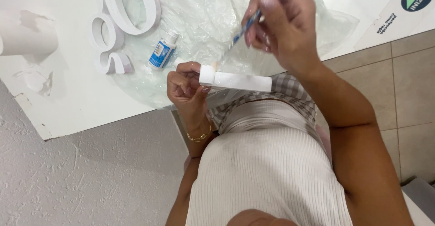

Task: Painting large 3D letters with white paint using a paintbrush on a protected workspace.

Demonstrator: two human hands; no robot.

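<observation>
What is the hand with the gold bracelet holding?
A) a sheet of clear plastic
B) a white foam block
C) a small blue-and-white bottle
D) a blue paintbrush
B: the left hand, the one with the bracelet, grips one end of the white foam block; the blue paintbrush is in the right hand, and the small bottle lies untouched on the table.

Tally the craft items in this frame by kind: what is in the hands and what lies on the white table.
White foam block, in the left hand: 1
Blue-handled brush, in the right hand: 1
Small blue-labelled bottle: 1
White curved foam cut-outs: 2
Clear plastic sheet: 1
Total: 6
</observation>
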